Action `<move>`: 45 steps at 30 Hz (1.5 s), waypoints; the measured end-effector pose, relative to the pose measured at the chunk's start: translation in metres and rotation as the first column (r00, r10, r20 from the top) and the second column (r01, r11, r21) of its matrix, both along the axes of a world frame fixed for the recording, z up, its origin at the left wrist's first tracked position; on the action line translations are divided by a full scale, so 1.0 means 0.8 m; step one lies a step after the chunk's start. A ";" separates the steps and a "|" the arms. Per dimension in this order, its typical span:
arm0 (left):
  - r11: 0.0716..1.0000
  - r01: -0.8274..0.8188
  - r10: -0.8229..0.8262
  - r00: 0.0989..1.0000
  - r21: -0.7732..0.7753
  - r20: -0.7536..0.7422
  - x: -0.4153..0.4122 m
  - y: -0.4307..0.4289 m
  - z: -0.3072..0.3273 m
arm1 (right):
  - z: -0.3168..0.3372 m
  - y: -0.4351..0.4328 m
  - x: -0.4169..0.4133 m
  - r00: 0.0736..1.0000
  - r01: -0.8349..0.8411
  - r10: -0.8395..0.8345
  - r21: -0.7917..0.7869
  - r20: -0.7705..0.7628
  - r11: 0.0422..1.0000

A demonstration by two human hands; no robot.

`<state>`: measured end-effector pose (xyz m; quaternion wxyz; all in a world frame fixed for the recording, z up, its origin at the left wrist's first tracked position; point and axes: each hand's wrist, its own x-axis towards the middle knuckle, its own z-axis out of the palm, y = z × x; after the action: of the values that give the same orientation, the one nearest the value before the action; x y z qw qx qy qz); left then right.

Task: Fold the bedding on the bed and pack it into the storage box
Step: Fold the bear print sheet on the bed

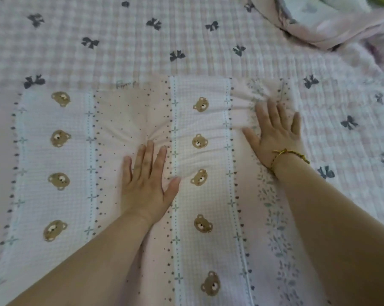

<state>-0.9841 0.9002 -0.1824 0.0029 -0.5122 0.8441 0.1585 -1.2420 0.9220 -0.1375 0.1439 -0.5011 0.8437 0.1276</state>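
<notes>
Flat palms on bear-print bedding point(58, 155)
Soft stripes run six-to-twelve o'clock; left hand point(145, 184) and right hand point(275, 133) press, fingers spread.

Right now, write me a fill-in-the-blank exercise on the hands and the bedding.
1. The gold bracelet is on the ____ wrist.
2. The left hand and right hand both press the quilt printed with brown ____ faces.
3. The checked sheet beneath it carries dark ____.
Missing words: right; bear; bows.
</notes>
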 end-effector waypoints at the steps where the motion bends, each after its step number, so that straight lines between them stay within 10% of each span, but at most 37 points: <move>1: 1.000 -0.002 0.002 1.000 0.011 0.002 0.000 0.001 0.000 | -0.001 0.000 -0.004 0.998 0.055 -0.055 -0.016 0.002 0.998; 9: 0.995 0.008 -0.017 0.996 0.097 0.092 -0.006 -0.013 0.008 | 0.021 0.065 0.002 0.799 0.564 -0.445 -0.244 0.405 0.789; 18: 0.986 -0.113 0.072 0.952 0.121 0.299 -0.024 0.009 0.068 | 0.058 0.220 0.063 0.725 0.564 -0.435 -0.098 0.534 0.820; 25: 0.914 0.039 -0.055 0.998 0.404 0.030 -0.233 0.127 0.131 | 0.070 0.296 0.094 0.687 0.634 -0.536 -0.044 0.491 0.772; 32: 0.915 -0.010 -0.110 0.955 0.404 0.274 -0.323 0.171 0.106 | 0.068 0.332 0.078 0.669 0.587 -0.413 -0.098 0.618 0.804; 45: 0.902 0.045 0.029 0.986 0.430 -0.164 -0.203 0.118 0.178 | 0.146 0.323 0.144 0.684 0.307 -0.111 -0.146 0.721 0.940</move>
<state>-1.1462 0.9943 -0.0399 0.0466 -0.4803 0.7873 0.3838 -1.1268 1.1802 -0.0205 0.4022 -0.4253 0.7857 -0.2000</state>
